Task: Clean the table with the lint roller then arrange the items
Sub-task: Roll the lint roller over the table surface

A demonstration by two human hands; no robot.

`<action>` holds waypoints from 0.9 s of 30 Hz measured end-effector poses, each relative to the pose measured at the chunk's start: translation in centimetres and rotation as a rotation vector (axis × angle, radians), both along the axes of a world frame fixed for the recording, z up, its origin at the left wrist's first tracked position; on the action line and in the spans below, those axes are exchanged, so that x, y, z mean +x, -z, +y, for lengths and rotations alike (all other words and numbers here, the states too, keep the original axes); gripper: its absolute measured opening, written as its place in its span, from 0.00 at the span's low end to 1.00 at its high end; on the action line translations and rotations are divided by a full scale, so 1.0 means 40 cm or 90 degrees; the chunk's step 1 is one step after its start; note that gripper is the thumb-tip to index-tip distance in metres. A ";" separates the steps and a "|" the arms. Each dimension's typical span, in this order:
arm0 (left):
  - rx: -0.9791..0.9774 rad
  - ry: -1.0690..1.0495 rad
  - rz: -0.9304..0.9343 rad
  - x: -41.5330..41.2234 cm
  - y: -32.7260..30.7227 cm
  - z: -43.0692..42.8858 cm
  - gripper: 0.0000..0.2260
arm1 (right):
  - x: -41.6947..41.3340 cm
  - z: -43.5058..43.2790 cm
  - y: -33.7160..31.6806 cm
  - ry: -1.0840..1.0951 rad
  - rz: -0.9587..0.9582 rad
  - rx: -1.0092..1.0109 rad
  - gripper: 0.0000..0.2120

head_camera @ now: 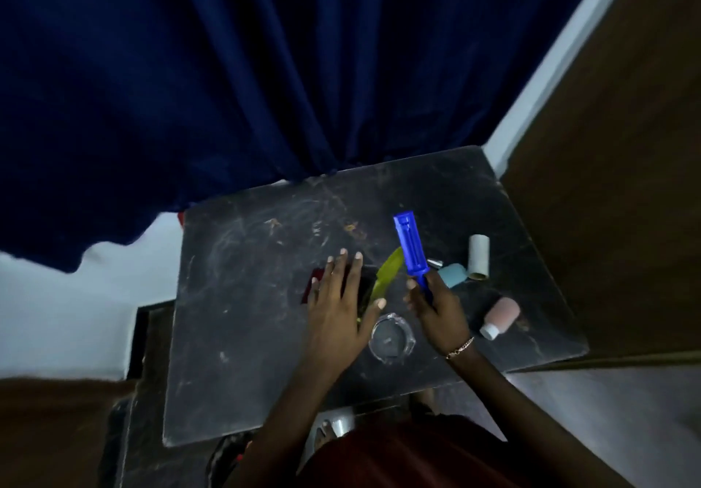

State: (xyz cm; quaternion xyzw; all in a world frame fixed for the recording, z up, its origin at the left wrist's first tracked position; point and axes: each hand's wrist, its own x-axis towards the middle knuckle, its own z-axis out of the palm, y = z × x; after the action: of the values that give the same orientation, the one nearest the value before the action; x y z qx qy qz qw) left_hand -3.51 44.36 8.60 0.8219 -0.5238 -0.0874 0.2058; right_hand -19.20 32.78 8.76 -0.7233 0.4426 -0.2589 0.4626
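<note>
Table [242, 298] is dusty and scratched. My right hand [436, 311] is wrapped around the blue lint roller [411, 250] handle, roller held up over the middle. My left hand [337, 305] is spread flat, fingers open, over what might be a dark red wallet [313, 282]. 1 glass dish [390, 339] sits just beside my wrists.

Domestic room, likely a bedroom or living space. Evidence: heavy blue curtain [227, 81] hanging behind the far edge of a small scuffed black table [246, 298]; white wall [57, 316]; brown wooden panel [626, 146] by the table's right edge.
</note>
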 end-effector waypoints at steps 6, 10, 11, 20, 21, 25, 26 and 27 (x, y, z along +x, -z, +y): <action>-0.001 0.097 -0.007 -0.091 -0.004 -0.190 0.35 | -0.126 -0.126 -0.001 0.092 0.021 -0.025 0.07; -0.011 0.128 0.038 -0.168 0.012 -0.312 0.32 | -0.221 -0.202 0.005 0.168 0.066 -0.025 0.05; -0.014 0.127 0.036 -0.184 0.017 -0.340 0.31 | -0.240 -0.216 0.006 0.179 0.068 -0.022 0.05; 0.224 0.127 0.007 -0.329 0.101 -0.640 0.26 | -0.396 -0.333 0.027 0.206 0.105 0.005 0.07; 0.247 0.118 0.001 -0.335 0.113 -0.660 0.26 | -0.405 -0.341 0.027 0.202 0.109 0.006 0.07; 0.306 0.075 -0.012 -0.358 0.150 -0.716 0.22 | -0.434 -0.374 0.028 0.187 0.135 0.005 0.11; 0.310 0.066 -0.002 -0.362 0.156 -0.722 0.21 | -0.437 -0.377 0.029 0.185 0.140 0.008 0.11; 0.311 0.059 0.018 -0.368 0.161 -0.727 0.21 | -0.442 -0.380 0.030 0.181 0.145 0.015 0.11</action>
State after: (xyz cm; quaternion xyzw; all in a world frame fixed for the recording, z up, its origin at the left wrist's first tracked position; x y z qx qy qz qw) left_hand -18.22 15.27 2.14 0.8211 -0.5214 -0.2321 0.0037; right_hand -36.89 17.59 7.57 -0.6726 0.5928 -0.2329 0.3767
